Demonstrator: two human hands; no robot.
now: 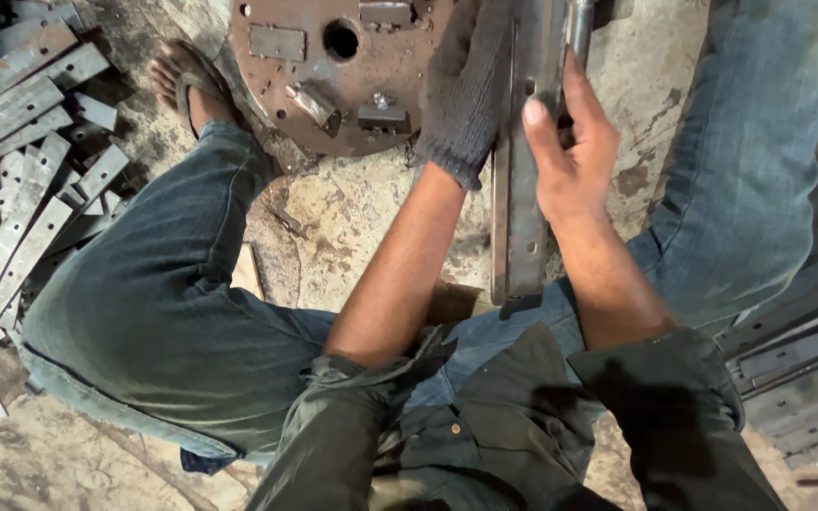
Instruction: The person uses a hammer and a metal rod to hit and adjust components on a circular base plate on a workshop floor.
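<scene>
A long flat steel bar with small holes runs from between my knees up to the top of the view. My right hand, bare, is wrapped around it at mid-length, thumb on its left face. My left hand, in a dark knitted glove, holds the same bar higher up, on its left side. Beyond the bar's upper end stands a metal tube, partly hidden. A rusty round steel plate with a centre hole and welded blocks lies on the floor just left of the gloved hand.
A heap of several flat drilled steel strips lies at the left. More bars are stacked at the lower right. My sandalled foot rests beside the round plate. The concrete floor is stained.
</scene>
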